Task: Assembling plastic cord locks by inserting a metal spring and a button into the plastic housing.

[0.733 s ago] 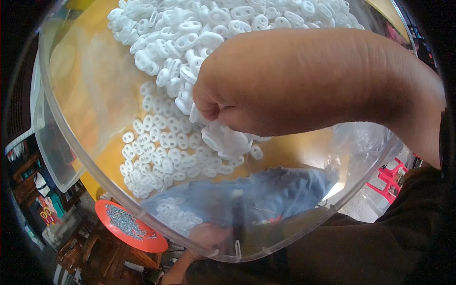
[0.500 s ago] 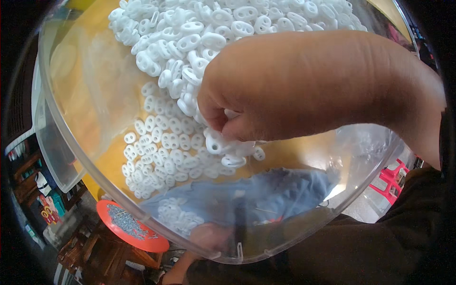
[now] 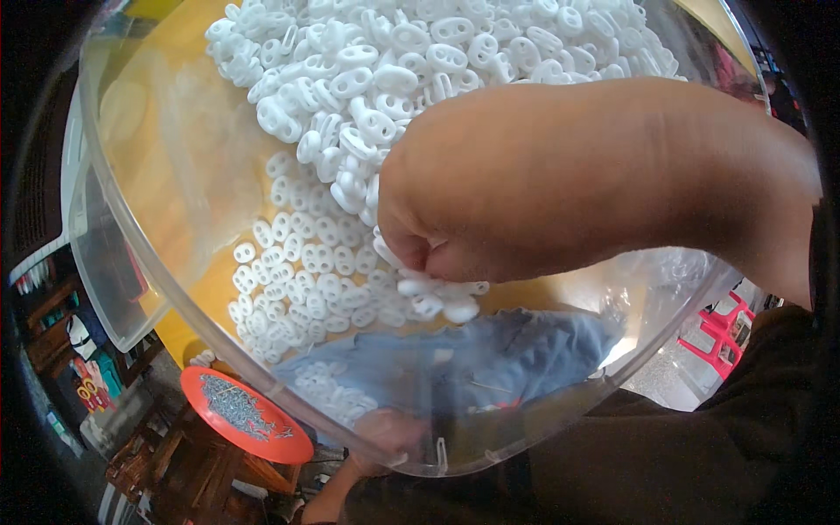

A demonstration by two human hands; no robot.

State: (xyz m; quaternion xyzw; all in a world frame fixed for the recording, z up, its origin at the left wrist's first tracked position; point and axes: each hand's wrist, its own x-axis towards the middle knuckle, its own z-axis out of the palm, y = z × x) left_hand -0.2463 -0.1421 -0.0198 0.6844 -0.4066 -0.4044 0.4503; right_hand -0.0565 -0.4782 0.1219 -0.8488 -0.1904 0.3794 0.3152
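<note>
A large clear plastic bin (image 3: 166,289) fills most of the view. Inside is a heap of small white oval plastic pieces (image 3: 350,83), each with two holes. My right hand (image 3: 490,188) reaches in from the right, back up, with its fingers curled down onto white pieces at the near edge of the heap. A few pieces (image 3: 459,308) show just below its fingertips. Blurred through the near wall, my left hand (image 3: 389,435) is low down beside a small cluster of white pieces (image 3: 332,394) on blue cloth (image 3: 516,354). Its fingers are not clear.
An orange-red dish (image 3: 293,446) of small grey metal parts stands outside the bin at lower left, near dark wooden furniture (image 3: 166,455). Yellow surface (image 3: 179,341) shows under the bin. Pink plastic stools (image 3: 722,332) stand at right. Another clear container (image 3: 109,297) is at left.
My right hand has moved slightly down and right, and its fingers have turned further under. The white piece seen at its fingertips before no longer shows there; other pieces lie below them.
</note>
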